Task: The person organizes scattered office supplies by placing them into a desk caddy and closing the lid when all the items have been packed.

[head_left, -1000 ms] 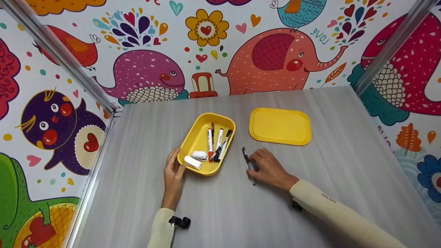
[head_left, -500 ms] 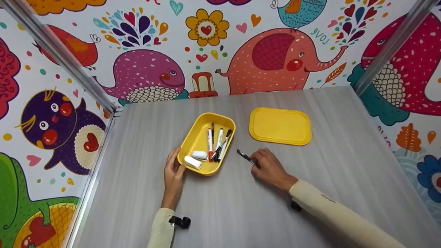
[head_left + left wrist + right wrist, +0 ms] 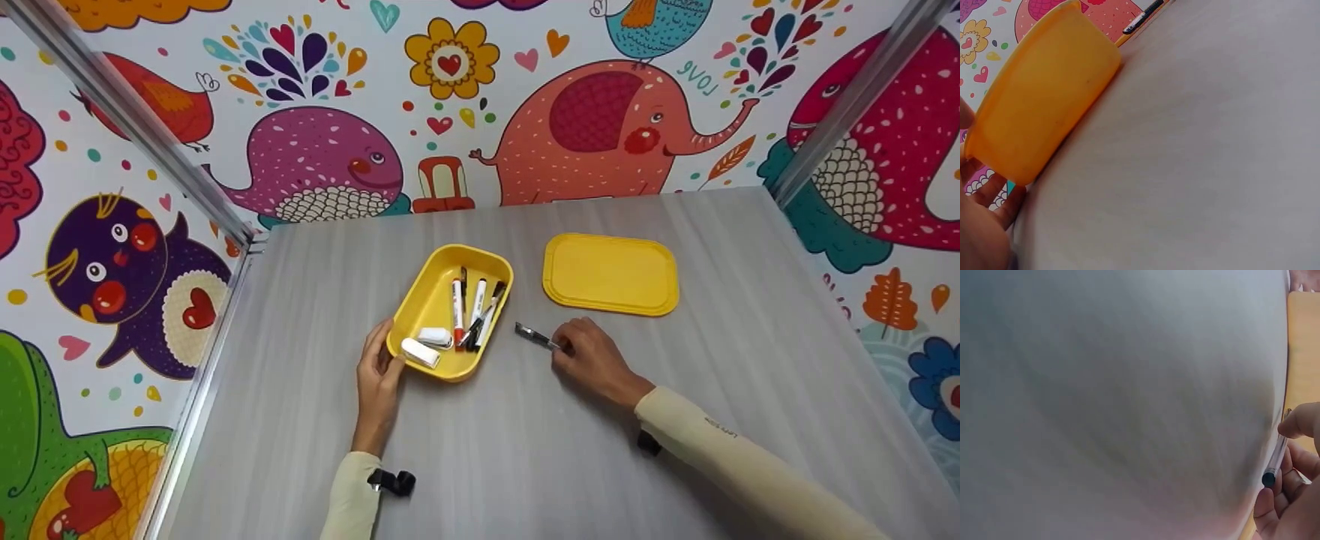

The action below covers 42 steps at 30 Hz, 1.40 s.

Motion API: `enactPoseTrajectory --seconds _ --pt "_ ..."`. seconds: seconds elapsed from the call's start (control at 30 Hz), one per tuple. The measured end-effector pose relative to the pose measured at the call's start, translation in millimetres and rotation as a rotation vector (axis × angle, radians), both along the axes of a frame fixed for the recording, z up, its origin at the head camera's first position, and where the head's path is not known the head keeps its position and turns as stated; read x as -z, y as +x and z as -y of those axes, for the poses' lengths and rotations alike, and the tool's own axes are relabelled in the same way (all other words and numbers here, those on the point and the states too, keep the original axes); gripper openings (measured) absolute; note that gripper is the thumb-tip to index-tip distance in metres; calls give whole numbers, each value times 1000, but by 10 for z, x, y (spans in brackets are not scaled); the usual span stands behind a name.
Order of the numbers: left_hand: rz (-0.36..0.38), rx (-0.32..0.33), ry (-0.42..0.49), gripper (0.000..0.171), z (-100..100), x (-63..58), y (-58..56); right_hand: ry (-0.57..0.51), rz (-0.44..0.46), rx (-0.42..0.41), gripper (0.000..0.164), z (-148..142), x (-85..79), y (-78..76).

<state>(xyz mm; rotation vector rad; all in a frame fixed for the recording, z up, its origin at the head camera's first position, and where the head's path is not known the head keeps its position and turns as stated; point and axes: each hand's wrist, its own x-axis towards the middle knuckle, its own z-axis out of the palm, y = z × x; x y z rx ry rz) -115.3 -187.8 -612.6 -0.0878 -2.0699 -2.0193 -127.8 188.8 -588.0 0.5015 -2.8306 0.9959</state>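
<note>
A yellow plastic box [image 3: 429, 300] sits on the table, holding a red marker [image 3: 457, 304], white markers with black caps, black pens and two small white pieces [image 3: 420, 353] resembling mini staplers. At its near left corner my left hand [image 3: 379, 386] holds the rim and side; in the left wrist view, fingers [image 3: 1010, 205] reach against the box wall [image 3: 1044, 95]. Right of the box, my right hand [image 3: 596, 364] pinches a pen [image 3: 534, 335] with a dark cap end pointing toward the box. Its clear barrel [image 3: 1278, 455] lies between thumb and fingers in the right wrist view.
A yellow lid [image 3: 611, 274] lies flat on the grey table [image 3: 480, 465], behind my right hand and right of the box. Walls with printed cartoon animals and metal posts [image 3: 135, 120] bound the table at the back and left.
The pen has swung from nearly upright in view to slanting, its far end turned toward the box. My right hand shifted slightly right. The left hand and box stayed put.
</note>
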Motion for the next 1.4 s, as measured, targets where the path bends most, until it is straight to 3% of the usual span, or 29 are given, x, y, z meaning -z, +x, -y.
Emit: enactPoseTrajectory --seconds 0.47,0.8,1.0,1.4 --pt "-8 -6 5 64 -5 -5 -9 -87 -110 -8 17 -24 -262 -195" --pt "-20 -5 1 63 -8 -6 -16 -98 -185 -174 17 116 -377 -349" --pt "-10 -7 12 62 -19 -15 -1 -41 -259 -280 15 234 -414 -456" --pt "-11 -13 24 62 -18 -2 -8 62 -236 -341 22 405 -514 -636"
